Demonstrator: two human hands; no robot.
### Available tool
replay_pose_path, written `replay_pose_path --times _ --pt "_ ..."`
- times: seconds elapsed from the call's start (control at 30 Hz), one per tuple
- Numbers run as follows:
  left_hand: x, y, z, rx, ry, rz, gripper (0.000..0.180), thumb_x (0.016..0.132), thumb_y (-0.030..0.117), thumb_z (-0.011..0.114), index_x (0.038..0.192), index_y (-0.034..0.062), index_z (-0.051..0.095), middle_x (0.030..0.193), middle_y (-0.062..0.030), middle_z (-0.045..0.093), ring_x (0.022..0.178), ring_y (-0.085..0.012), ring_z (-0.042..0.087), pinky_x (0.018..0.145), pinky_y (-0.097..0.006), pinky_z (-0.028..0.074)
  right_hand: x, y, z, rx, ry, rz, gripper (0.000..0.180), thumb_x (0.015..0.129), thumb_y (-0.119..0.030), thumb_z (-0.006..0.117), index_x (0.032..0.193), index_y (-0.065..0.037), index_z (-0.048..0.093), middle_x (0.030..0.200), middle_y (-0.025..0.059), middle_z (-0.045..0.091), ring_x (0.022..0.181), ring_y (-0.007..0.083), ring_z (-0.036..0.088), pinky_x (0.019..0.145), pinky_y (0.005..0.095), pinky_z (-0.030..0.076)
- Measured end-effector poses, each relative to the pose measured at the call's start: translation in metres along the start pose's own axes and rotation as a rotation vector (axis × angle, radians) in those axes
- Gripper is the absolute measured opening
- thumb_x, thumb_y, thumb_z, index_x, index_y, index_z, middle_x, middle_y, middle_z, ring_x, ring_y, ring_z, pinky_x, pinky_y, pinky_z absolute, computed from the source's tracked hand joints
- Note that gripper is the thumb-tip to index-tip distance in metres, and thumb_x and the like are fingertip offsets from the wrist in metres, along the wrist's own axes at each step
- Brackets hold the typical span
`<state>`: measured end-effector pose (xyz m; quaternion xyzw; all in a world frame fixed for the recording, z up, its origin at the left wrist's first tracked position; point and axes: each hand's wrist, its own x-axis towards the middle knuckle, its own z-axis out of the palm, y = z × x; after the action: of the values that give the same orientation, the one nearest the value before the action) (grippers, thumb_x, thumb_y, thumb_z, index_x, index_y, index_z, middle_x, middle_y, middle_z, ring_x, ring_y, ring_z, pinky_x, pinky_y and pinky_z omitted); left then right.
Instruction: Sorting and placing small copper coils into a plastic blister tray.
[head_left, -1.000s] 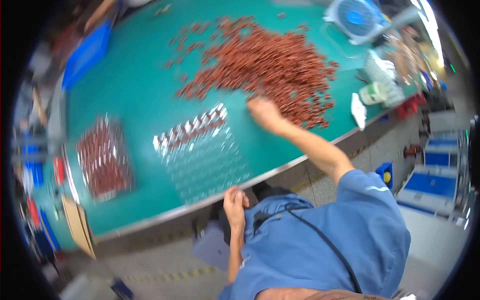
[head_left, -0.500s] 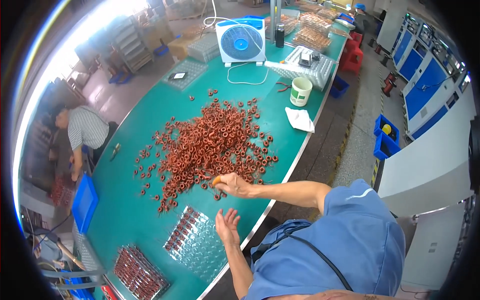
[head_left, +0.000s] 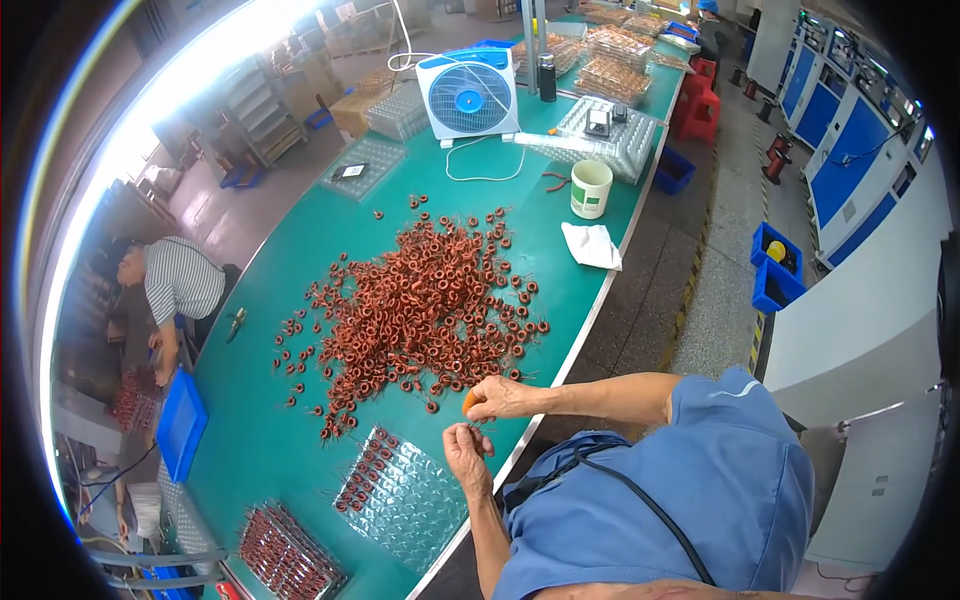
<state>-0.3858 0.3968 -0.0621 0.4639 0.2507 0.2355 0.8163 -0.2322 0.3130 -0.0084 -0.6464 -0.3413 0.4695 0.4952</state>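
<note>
Close together over the front edge of the green table are both my hands. My left hand (head_left: 466,458) is closed, fingers curled around a small reddish-brown wire-wound ring coil (head_left: 479,437) whose thin wire ends poke out. Just above it, my right hand (head_left: 500,398) is closed in a pinch, an orange finger cot (head_left: 470,402) on one digit; what it grips is hidden. Beyond them spreads a large heap of ring coils (head_left: 420,300). To the left of my hands lies a clear plastic blister tray (head_left: 410,510), with coils in the pockets along its left side.
A stack of filled trays (head_left: 288,555) stands at the near left, a blue bin (head_left: 181,425) by the left edge. Farther off are a box fan (head_left: 467,95), a cup (head_left: 591,190), pliers (head_left: 556,181) and a white cloth (head_left: 592,246). Another person (head_left: 180,280) bends at the left.
My left hand has gone from open to closed around a coil. My right hand has moved right and down from the heap's edge to meet it. The view has shifted slightly.
</note>
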Motion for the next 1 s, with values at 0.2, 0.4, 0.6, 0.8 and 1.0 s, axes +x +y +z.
replay_pose_path --times 0.2,0.4,0.6,0.8,1.0 --pt "-0.014 0.004 0.015 0.086 -0.153 0.06 0.021 0.096 0.015 0.055 0.11 0.0037 0.045 0.08 -0.0045 0.052 0.058 -0.0124 0.053 0.051 -0.024 0.043 -0.006 0.012 0.005 0.137 0.076 -0.012 0.034 0.086 -0.021 0.063 0.108 0.005 0.061 0.089 0.0076 0.064 0.08 0.0123 0.06 0.072 0.0269 0.05" --pt "-0.016 0.0 0.029 0.162 -0.125 0.09 0.023 0.095 0.012 0.056 0.111 0.0014 0.044 0.079 -0.0056 0.053 0.059 -0.0112 0.053 0.051 -0.023 0.045 -0.019 0.019 -0.001 0.163 0.085 0.072 0.035 0.089 -0.03 0.063 0.102 0.002 0.065 0.088 0.0074 0.066 0.085 0.0126 0.062 0.075 0.0277 0.051" --pt "-0.018 0.008 0.043 0.433 0.017 0.132 0.018 0.093 0.01 0.055 0.107 -0.0012 0.054 0.077 -0.0063 0.057 0.06 -0.0104 0.055 0.052 -0.024 0.045 -0.016 0.026 -0.007 -0.948 0.415 -0.743 0.017 0.081 -0.023 0.063 0.079 -0.005 0.062 0.076 0.0063 0.057 0.076 0.0241 0.055 0.068 0.0367 0.044" --pt "-0.011 0.001 0.032 0.548 0.131 0.227 0.017 0.093 0.011 0.051 0.103 -0.0028 0.054 0.068 -0.0055 0.055 0.054 -0.0098 0.052 0.048 -0.025 0.042 -0.03 -0.008 0.017 -0.967 0.444 -0.794 0.02 0.082 -0.023 0.062 0.07 -0.008 0.06 0.074 0.0042 0.053 0.078 0.0214 0.053 0.07 0.0347 0.044" --pt "-0.033 0.007 0.039 0.373 0.105 0.185 0.016 0.096 0.012 0.051 0.103 -0.0015 0.05 0.07 -0.0043 0.052 0.054 -0.0101 0.05 0.047 -0.024 0.041 -0.025 0.016 -0.001 -0.165 0.2 -0.207 0.027 0.085 -0.028 0.064 0.085 -0.001 0.068 0.083 0.0099 0.063 0.082 0.0177 0.061 0.074 0.0327 0.048"
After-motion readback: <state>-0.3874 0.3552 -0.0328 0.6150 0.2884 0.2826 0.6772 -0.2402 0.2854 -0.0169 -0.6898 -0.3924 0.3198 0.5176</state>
